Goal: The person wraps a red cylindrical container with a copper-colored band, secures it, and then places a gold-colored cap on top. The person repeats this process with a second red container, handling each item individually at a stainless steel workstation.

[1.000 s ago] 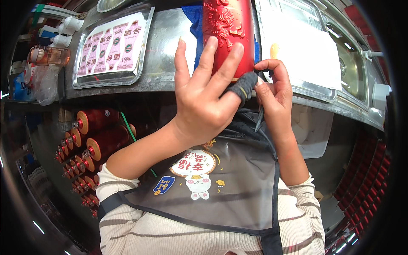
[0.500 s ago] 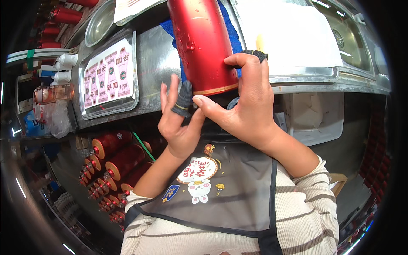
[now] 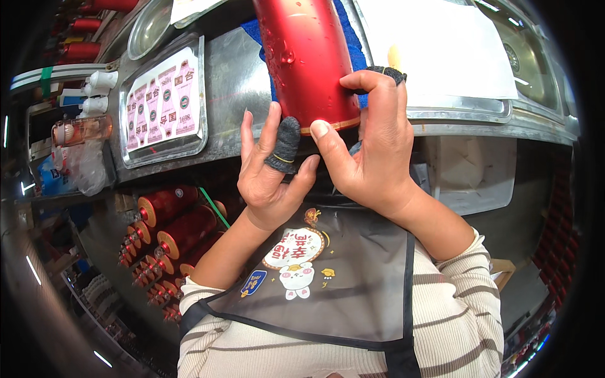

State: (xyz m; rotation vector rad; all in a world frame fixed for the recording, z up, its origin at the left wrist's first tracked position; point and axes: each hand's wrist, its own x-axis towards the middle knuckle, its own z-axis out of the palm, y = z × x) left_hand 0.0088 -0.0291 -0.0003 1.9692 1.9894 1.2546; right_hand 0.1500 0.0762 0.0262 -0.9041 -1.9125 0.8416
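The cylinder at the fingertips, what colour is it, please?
The cylinder is glossy red in the head view.

Metal bowl (image 3: 150, 31), plastic bag (image 3: 90, 170) at left — metal sink (image 3: 529, 47) upper right.

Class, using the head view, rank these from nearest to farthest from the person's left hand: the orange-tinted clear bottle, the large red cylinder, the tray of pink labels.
1. Large red cylinder: right by the left hand's fingertips, ahead of it.
2. Tray of pink labels: to the left, on the metal counter.
3. Orange-tinted clear bottle: far left, beyond the tray.
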